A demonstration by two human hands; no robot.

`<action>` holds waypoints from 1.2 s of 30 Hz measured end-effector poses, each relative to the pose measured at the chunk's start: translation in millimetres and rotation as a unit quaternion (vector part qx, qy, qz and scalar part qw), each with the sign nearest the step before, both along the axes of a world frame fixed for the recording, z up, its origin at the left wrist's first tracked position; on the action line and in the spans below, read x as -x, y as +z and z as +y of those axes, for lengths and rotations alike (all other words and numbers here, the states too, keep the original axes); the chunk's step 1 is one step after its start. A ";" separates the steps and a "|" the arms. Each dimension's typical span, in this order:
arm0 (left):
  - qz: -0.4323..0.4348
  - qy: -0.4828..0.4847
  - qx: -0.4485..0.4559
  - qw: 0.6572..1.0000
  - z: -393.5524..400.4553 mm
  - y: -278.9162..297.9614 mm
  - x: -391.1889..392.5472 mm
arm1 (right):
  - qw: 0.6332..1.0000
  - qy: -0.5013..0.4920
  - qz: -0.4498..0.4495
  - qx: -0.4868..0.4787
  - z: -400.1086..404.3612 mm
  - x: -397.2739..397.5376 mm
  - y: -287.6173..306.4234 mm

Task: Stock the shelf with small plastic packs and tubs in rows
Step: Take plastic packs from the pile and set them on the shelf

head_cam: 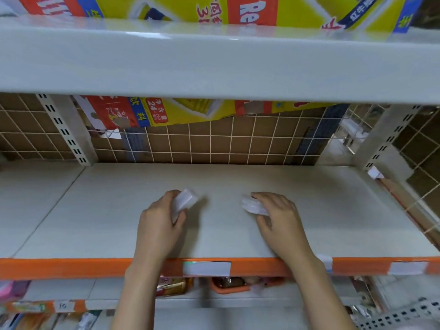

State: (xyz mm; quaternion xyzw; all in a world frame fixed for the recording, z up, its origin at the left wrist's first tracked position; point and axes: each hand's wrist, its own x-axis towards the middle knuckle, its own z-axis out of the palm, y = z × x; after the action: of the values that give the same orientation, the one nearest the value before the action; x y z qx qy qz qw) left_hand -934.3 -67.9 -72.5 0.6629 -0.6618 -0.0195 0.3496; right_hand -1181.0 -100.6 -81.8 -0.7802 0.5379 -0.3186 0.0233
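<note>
A white metal shelving unit fills the view. Its upper board (214,65) spans the top, with a red and yellow printed carton (297,10) standing on it. At the back, a cream wire grid panel (214,144) fronts brown cardboard, with slotted white uprights, one on the left (64,129) and one on the right (390,136). An orange front rail (71,267) bears a white label (207,268). Below, a lower board's far edge carries an orange tray (228,285). A white perforated basket (404,315) sits at the bottom right corner.
</note>
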 end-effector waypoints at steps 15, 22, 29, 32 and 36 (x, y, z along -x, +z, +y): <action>-0.039 -0.033 0.011 0.999 -27.6 -3.9 207.1 | 1.000 0.012 -0.015 0.008 -25.3 193.0 3.4; -0.075 -0.076 0.008 0.994 -33.1 2.3 295.3 | 0.999 -0.018 -0.032 -0.002 -31.3 254.3 -3.2; -0.067 -0.043 -0.001 0.997 -42.0 5.5 269.5 | 0.995 -0.077 -0.055 -0.013 -51.7 273.2 -13.4; -0.052 -0.031 0.000 0.998 -47.1 5.2 258.1 | 0.993 -0.104 -0.040 -0.036 -78.6 280.9 -8.2; -0.036 -0.032 0.003 0.999 -49.6 2.5 246.9 | 0.990 -0.137 -0.009 -0.029 -127.5 284.2 0.6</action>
State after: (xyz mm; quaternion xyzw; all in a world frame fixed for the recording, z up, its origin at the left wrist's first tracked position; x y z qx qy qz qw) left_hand -1181.2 -117.5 -69.9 0.6406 -0.6951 -0.0050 0.3264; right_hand -1465.3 -228.1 -81.2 -0.6951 0.6486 -0.3102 0.0066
